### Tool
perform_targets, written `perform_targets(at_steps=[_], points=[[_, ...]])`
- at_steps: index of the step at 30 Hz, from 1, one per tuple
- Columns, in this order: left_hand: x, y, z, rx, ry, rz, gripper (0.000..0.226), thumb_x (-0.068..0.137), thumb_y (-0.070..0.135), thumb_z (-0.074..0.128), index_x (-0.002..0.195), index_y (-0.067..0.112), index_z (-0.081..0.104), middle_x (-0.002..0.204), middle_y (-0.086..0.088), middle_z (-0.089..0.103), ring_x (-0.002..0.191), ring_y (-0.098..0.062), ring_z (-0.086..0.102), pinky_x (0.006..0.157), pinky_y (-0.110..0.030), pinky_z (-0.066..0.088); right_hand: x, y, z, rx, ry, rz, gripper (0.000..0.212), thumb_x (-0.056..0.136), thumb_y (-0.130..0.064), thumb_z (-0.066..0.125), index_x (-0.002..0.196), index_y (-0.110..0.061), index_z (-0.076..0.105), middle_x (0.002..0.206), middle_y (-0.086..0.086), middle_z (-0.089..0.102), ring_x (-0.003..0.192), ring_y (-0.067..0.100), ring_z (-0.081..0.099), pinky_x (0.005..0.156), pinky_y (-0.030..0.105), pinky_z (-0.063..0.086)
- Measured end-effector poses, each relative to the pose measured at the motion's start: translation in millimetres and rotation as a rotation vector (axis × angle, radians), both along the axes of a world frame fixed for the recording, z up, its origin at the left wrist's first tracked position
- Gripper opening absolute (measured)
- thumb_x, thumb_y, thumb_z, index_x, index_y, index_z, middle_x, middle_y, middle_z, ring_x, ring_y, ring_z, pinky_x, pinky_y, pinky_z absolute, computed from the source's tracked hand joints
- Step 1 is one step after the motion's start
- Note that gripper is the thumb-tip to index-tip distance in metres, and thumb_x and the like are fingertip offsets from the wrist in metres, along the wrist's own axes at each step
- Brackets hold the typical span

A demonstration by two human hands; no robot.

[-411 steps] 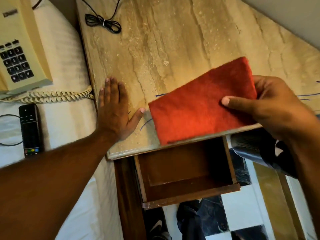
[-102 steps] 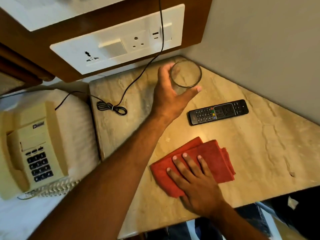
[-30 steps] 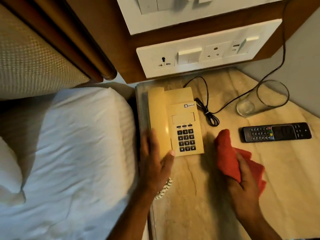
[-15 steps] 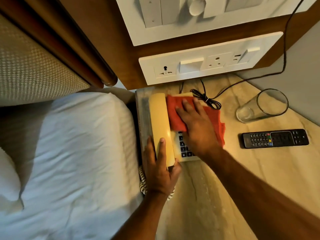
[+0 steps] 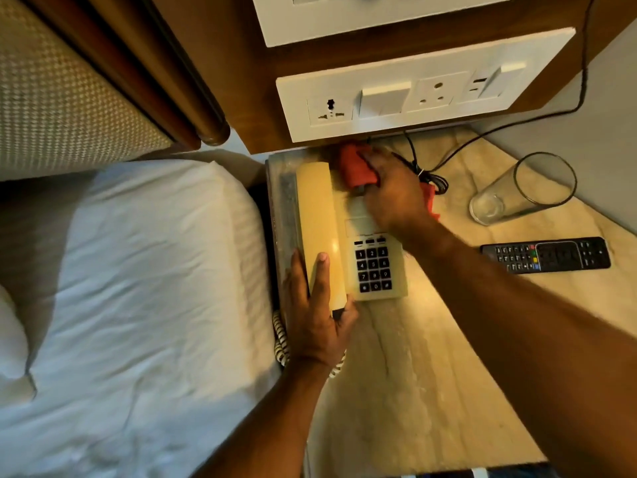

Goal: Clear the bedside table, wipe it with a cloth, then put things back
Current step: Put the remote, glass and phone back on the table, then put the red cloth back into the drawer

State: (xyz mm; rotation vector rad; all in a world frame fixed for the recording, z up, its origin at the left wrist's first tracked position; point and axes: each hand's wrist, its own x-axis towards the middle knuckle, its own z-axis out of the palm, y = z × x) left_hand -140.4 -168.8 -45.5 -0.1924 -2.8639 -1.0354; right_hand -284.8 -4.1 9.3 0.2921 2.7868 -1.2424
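Observation:
The cream telephone stands at the left edge of the marble bedside table. My left hand grips the near end of its handset, fingers laid along it. My right hand presses a bunched red cloth on the far end of the phone, close to the wall. Most of the cloth is hidden under that hand. An empty drinking glass and a black remote rest on the table's right side.
A white socket panel sits on the wooden wall just behind the phone. A black bundled cable lies beside my right hand. The coiled phone cord hangs at the table's left edge, next to the white pillow.
My right hand has pushed the red cloth from the keypad area toward the phone's far end by the wall. My left hand stays on the handset's near end.

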Motion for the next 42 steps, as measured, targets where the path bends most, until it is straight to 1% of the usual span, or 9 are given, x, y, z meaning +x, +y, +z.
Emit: perform_targets(at_steps=[2, 6, 13, 17, 23, 29, 35, 39, 42], points=[[-0.2, 0.8, 1.9, -0.015, -0.009, 0.006, 0.075, 0.084, 0.033, 0.064, 0.15, 0.013, 0.033, 0.153, -0.033, 0.036, 0.138, -0.048, 0.041, 0.105, -0.06, 0.044, 15.8, 2.5, -2.0, -0.01, -0.006, 0.0, 0.064, 0.092, -0.002, 0.056, 0.151, -0.022, 0.042, 0.159, 0.007, 0.037, 0.143, 0.03, 0.038, 0.119, 0.032, 0.026], [-0.4, 2.5, 7.5, -0.035, -0.032, 0.0, 0.077, 0.082, 0.034, 0.065, 0.149, 0.013, 0.032, 0.152, -0.034, 0.036, 0.139, -0.049, 0.041, 0.102, -0.063, 0.044, 129.5, 10.8, -12.9, 0.121, 0.019, 0.179, 0.07, 0.093, -0.007, 0.057, 0.155, -0.027, 0.032, 0.167, 0.005, 0.012, 0.153, 0.034, 0.015, 0.12, 0.052, 0.017], [-0.3, 2.7, 9.7, -0.067, -0.091, 0.012, 0.075, 0.084, 0.039, 0.058, 0.149, 0.015, 0.028, 0.151, -0.036, 0.036, 0.136, -0.053, 0.041, 0.1, -0.066, 0.046, 286.0, 49.1, -48.3, 0.526, -0.033, 0.402, 0.076, 0.078, -0.037, 0.052, 0.151, -0.026, 0.036, 0.159, 0.01, 0.039, 0.151, 0.033, 0.022, 0.115, 0.064, 0.019], [-0.3, 2.6, 16.5, -0.131, -0.098, -0.026, 0.077, 0.086, 0.043, 0.055, 0.151, 0.016, 0.023, 0.154, -0.037, 0.03, 0.141, -0.052, 0.035, 0.102, -0.067, 0.043, 293.4, 50.8, -58.3, 0.569, 0.004, 0.348, 0.07, 0.085, -0.046, 0.046, 0.151, -0.025, 0.041, 0.161, 0.009, 0.035, 0.152, 0.036, 0.023, 0.116, 0.067, 0.016], [60.8, -9.6, 28.0, -0.338, -0.001, -0.096, 0.086, 0.096, 0.056, 0.036, 0.157, 0.0, 0.012, 0.162, -0.031, 0.018, 0.152, -0.044, 0.016, 0.124, -0.059, 0.009, 294.7, 52.6, -64.5, 0.556, 0.074, 0.328, 0.066, 0.091, -0.048, 0.039, 0.152, -0.025, 0.041, 0.164, 0.007, 0.031, 0.152, 0.035, 0.02, 0.117, 0.067, 0.014], [156.7, -2.8, 8.9, -0.494, -0.214, -0.363, 0.07, 0.085, 0.037, 0.046, 0.142, -0.003, 0.05, 0.156, -0.02, 0.033, 0.14, -0.043, 0.043, 0.111, -0.06, 0.025, 296.7, 53.7, -67.9, 0.534, 0.094, 0.326, 0.067, 0.091, -0.048, 0.044, 0.154, -0.026, 0.038, 0.164, 0.007, 0.03, 0.153, 0.034, 0.017, 0.118, 0.066, 0.013], [149.8, 2.1, 5.4, -0.576, -0.266, -0.28, 0.082, 0.082, 0.043, 0.042, 0.15, -0.003, 0.035, 0.16, -0.027, 0.028, 0.15, -0.038, 0.025, 0.121, -0.057, 0.012, 293.7, 51.5, -58.0, 0.511, 0.058, 0.334, 0.066, 0.088, -0.045, 0.047, 0.151, -0.026, 0.04, 0.161, 0.007, 0.036, 0.149, 0.035, 0.027, 0.118, 0.063, 0.013], [151.6, 2.5, 2.7, -0.622, -0.248, -0.299, 0.082, 0.088, 0.046, 0.038, 0.153, -0.003, 0.029, 0.162, -0.027, 0.022, 0.152, -0.041, 0.018, 0.122, -0.062, 0.014, 293.6, 49.0, -46.8, 0.467, 0.083, 0.279, 0.063, 0.081, -0.033, 0.061, 0.143, -0.02, 0.053, 0.153, 0.007, 0.048, 0.142, 0.034, 0.041, 0.114, 0.061, 0.026], [152.2, -1.5, -5.0, -0.629, -0.209, -0.306, 0.082, 0.091, 0.048, 0.036, 0.155, -0.002, 0.025, 0.164, -0.025, 0.018, 0.154, -0.04, 0.012, 0.123, -0.062, 0.009, 307.8, 50.6, -42.2, 0.412, 0.158, 0.22, 0.059, 0.072, -0.02, 0.078, 0.128, -0.007, 0.064, 0.131, 0.014, 0.066, 0.114, 0.037, 0.062, 0.094, 0.051, 0.046]])
